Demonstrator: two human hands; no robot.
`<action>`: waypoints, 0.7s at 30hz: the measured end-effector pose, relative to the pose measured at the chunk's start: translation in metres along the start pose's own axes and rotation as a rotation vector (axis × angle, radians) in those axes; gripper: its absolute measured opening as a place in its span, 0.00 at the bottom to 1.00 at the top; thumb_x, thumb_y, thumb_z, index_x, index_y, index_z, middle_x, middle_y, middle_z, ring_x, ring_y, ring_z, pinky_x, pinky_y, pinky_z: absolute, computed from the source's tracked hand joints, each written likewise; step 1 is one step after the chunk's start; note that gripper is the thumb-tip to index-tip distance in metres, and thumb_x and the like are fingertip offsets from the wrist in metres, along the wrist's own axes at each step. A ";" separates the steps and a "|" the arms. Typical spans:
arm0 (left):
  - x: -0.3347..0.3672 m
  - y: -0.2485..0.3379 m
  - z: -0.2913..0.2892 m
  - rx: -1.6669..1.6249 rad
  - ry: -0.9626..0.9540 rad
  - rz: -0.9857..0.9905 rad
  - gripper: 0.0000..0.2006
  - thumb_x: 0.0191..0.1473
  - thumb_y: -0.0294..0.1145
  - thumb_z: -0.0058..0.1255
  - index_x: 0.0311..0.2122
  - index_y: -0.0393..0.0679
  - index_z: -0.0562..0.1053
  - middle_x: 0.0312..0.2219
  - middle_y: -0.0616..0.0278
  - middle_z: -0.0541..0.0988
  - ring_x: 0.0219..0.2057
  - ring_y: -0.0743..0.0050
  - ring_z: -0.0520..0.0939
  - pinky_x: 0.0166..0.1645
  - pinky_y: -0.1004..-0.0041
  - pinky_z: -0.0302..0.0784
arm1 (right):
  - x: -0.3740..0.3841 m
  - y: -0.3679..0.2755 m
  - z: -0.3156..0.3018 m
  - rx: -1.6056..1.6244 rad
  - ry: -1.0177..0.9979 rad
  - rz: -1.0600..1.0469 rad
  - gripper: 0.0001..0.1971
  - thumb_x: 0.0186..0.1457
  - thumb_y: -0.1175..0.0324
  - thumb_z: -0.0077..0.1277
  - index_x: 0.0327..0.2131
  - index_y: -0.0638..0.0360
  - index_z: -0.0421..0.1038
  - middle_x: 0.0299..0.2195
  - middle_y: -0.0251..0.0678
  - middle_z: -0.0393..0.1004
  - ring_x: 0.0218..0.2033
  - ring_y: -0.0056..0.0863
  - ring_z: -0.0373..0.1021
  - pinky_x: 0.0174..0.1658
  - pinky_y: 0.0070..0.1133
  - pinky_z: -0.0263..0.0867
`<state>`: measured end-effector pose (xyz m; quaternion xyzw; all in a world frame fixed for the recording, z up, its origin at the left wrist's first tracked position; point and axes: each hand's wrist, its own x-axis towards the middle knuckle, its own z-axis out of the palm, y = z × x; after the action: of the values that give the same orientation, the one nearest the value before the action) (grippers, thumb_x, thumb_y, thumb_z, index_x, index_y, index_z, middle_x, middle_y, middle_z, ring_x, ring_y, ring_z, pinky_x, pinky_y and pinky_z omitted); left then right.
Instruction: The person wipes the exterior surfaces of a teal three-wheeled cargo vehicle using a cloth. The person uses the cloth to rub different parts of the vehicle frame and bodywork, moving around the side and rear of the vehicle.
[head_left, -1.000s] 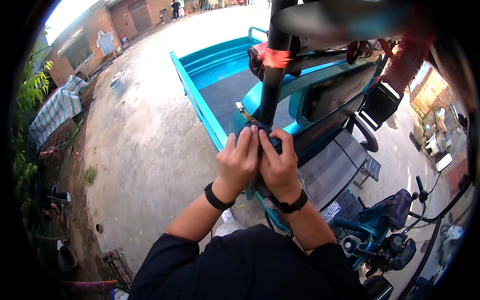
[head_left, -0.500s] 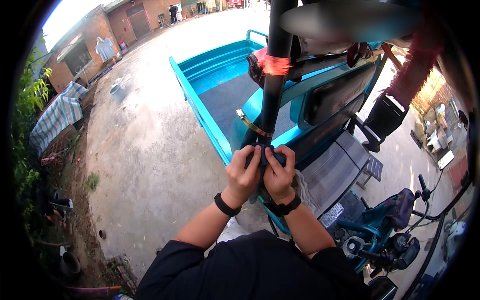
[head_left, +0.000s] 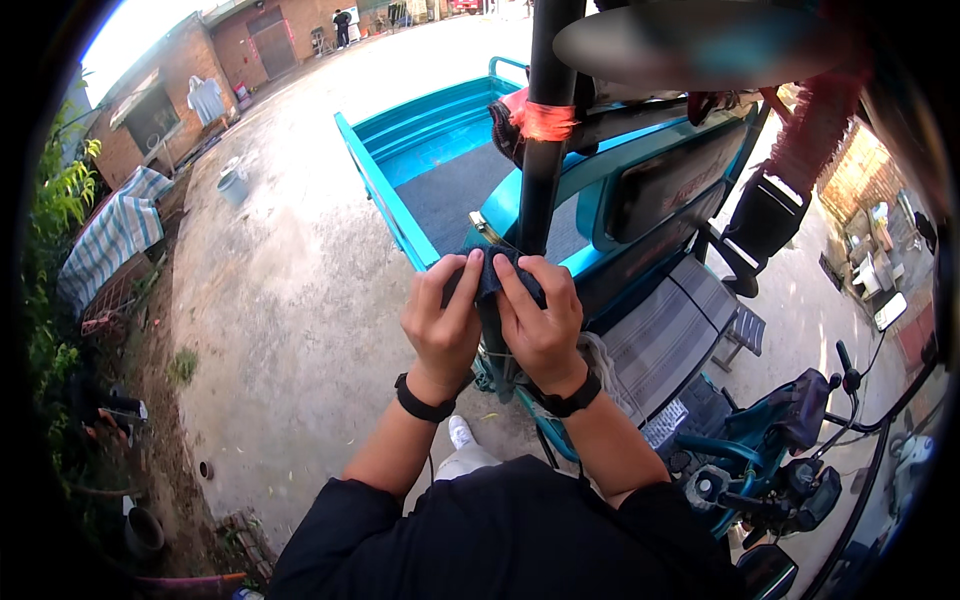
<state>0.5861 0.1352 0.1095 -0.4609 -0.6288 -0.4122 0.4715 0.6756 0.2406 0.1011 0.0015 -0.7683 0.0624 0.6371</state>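
A dark blue cloth (head_left: 490,268) is pinched by both hands against the teal frame, near the foot of an upright black post (head_left: 540,200). My left hand (head_left: 440,325) closes on the cloth's left side, thumb and fingers pressed on it. On the other side my right hand (head_left: 545,325) grips the same cloth, its thumb close to the left one. Just above the hands a metal clamp (head_left: 485,230) sits at the post. Higher up, red tape (head_left: 548,122) wraps the post. What lies under the cloth is hidden.
The post belongs to a teal cargo tricycle with an open bed (head_left: 385,205). To the right are a striped seat (head_left: 655,335) and handlebars (head_left: 800,490). A bucket (head_left: 233,187) stands on the concrete at left. Far off, a person (head_left: 343,28) stands by a brick building.
Both hands have shifted up and to the left with the cloth, nearer the metal clamp. More of the cloth shows between them, and my white shoe has come into view below.
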 end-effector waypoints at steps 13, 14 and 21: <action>-0.185 -0.048 -0.001 -0.315 -0.459 -0.516 0.16 0.51 0.14 0.52 0.44 0.38 0.82 0.38 0.53 0.79 0.35 0.53 0.84 0.40 0.66 0.80 | -0.126 -0.024 0.032 0.054 -0.550 0.031 0.17 0.47 0.76 0.55 0.43 0.65 0.78 0.44 0.33 0.79 0.32 0.29 0.72 0.30 0.22 0.72; -0.179 -0.048 -0.002 -0.321 -0.492 -0.496 0.16 0.51 0.14 0.52 0.45 0.39 0.81 0.38 0.53 0.79 0.35 0.53 0.84 0.40 0.65 0.80 | -0.119 -0.023 0.031 0.086 -0.547 0.021 0.16 0.46 0.75 0.55 0.42 0.65 0.78 0.44 0.33 0.79 0.32 0.29 0.72 0.30 0.22 0.72; -0.043 -0.026 0.001 -0.220 -0.099 -0.262 0.26 0.46 0.09 0.48 0.52 0.37 0.79 0.46 0.50 0.76 0.47 0.50 0.79 0.52 0.63 0.77 | -0.018 -0.017 0.001 -0.093 -0.182 -0.076 0.17 0.52 0.75 0.57 0.47 0.62 0.79 0.49 0.35 0.78 0.43 0.34 0.69 0.46 0.28 0.65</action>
<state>0.5666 0.1214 0.0653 -0.4436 -0.6568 -0.5134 0.3290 0.6798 0.2226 0.0848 0.0066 -0.8243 0.0021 0.5661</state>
